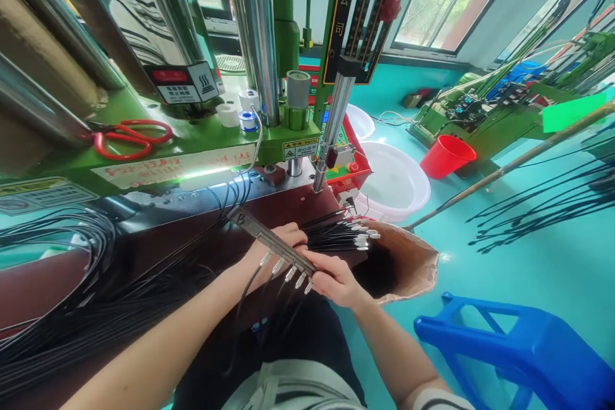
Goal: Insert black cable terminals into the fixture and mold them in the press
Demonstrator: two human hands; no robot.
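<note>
My left hand (278,240) grips a long metal fixture bar (262,237) that carries several black cables with silver metal ends (288,272) hanging from it. My right hand (336,278) holds the bar's near end, with its fingers at the last cable ends. Just beyond both hands lies a bundle of black cables with metal tips (343,235), spread over the mouth of a brown paper bag (408,262). More black cables (72,307) drape across the dark red machine front on the left.
A green moulding machine (202,134) with steel columns rises ahead; red scissors (127,139) and tape rolls (240,112) lie on it. A blue plastic stool (519,352) stands at right. White basins (398,182), a red bucket (446,155) and loose cables (542,202) sit on the teal floor.
</note>
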